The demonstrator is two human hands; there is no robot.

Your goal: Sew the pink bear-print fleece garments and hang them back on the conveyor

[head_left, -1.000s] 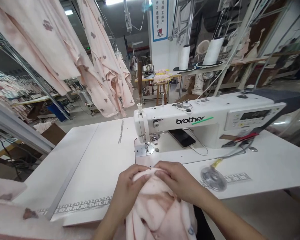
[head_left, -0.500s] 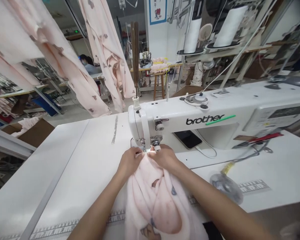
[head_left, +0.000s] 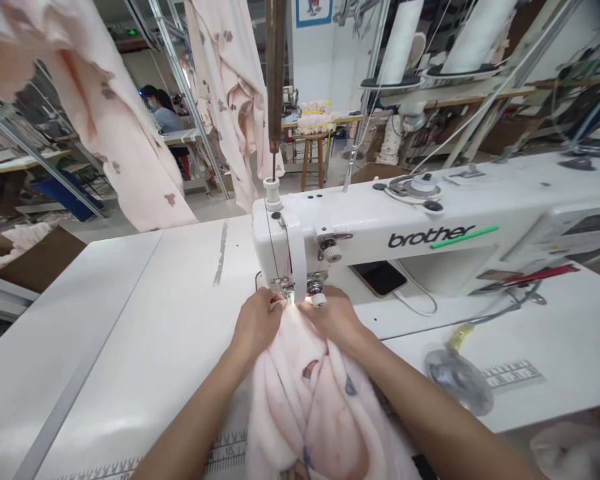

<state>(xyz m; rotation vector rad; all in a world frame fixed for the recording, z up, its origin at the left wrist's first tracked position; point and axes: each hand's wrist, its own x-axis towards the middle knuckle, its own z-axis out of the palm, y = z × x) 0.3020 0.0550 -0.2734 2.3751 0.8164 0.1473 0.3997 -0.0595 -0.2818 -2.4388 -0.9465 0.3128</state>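
Pale pink printed fabric hangs in folds from the needle area of a white sewing machine toward me, over the table's front. Left of the presser foot, my left hand pinches the fabric's edge between thumb and fingers. My right hand grips the same fabric just right of the needle; its fingertips are partly hidden behind the machine's head and a knob. A small lamp lights the cloth under the needle.
A phone with a white cable lies under the machine arm. Right of my forearm stands a clear round dish. A screwdriver stands upright on the machine head. Pink fabric pieces hang behind the table. A person sits farther back.
The camera view has tilted down and shifted slightly. Both hands stay at the needle, gripping the fabric; the fabric's folds look nearly the same.
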